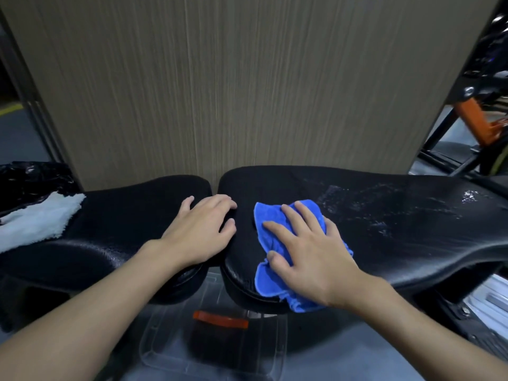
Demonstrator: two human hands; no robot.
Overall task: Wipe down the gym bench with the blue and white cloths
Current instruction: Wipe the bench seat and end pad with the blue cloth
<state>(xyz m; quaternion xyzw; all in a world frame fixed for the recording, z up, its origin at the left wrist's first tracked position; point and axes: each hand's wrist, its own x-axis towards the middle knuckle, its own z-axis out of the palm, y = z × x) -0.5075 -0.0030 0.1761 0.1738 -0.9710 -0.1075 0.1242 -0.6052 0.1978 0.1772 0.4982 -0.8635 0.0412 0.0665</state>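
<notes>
A person's right hand point(310, 251), fingers spread flat, presses a blue cloth point(270, 218) onto the black gym bench point(384, 229), which runs left to right across the view. The cloth lies crosswise, its near end hanging over the edge. The left hand point(200, 229) rests open on the neighbouring pad. A white cloth point(38, 218) lies at the bench's left end.
</notes>
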